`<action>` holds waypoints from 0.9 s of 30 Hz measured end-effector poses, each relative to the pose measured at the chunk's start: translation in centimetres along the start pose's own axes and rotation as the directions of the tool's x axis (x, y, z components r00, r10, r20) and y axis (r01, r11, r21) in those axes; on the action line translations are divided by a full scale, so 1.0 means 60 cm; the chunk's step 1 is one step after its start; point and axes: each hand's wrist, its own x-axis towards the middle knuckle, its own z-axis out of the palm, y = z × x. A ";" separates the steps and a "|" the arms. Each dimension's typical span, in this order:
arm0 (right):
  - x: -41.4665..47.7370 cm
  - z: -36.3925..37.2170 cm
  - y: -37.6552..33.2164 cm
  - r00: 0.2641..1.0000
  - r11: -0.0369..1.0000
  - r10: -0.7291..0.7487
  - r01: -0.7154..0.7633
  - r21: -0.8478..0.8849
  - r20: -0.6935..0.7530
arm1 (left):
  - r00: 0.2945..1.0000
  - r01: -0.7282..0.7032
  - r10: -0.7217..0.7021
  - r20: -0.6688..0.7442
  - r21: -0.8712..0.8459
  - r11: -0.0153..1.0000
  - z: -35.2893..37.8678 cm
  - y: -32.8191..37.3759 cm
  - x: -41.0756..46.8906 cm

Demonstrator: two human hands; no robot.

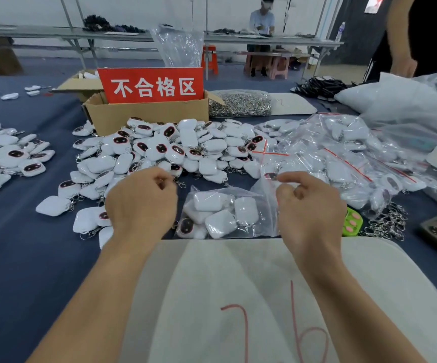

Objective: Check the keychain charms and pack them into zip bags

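The part-filled zip bag (225,216) lies on the blue table (29,258) between the hands, holding several white keychain charms (246,210). It looks light, limp and slippery, its load free to slide, so it is best taken by the stiffer zip strip at the mouth. The right hand (309,208), at three o'clock of it, pinches that upper edge; the left hand (141,200), at nine, is curled, holding something or nothing, I cannot tell; the loose heap (180,148) lies at twelve, the packed bags (343,153) at two.
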 end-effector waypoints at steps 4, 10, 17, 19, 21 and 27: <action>-0.023 0.006 -0.017 0.987 0.986 -0.163 0.163 0.044 0.012 | 0.962 0.019 -0.105 0.253 0.322 0.947 -0.010 -0.026 0.017; -0.038 0.028 -0.008 0.881 0.950 -0.090 0.216 -0.226 0.464 | 0.938 -0.109 -0.049 0.344 0.426 0.898 -0.012 -0.014 0.008; -0.036 0.029 -0.001 0.960 0.968 -0.131 0.177 -0.175 0.248 | 0.930 -0.064 -0.090 0.357 0.396 0.916 -0.020 -0.033 0.014; -0.033 0.027 -0.003 0.970 0.971 -0.193 0.210 -0.111 0.147 | 0.926 -0.105 -0.087 0.368 0.473 0.875 -0.017 -0.038 0.012; -0.033 0.025 -0.006 0.966 0.967 -0.234 0.243 -0.077 0.112 | 0.926 -0.109 -0.074 0.371 0.448 0.887 -0.009 -0.042 0.009; -0.047 0.028 -0.010 0.948 0.968 -0.253 0.246 0.057 0.195 | 0.987 -0.062 0.076 0.144 -0.101 0.993 -0.005 -0.012 -0.002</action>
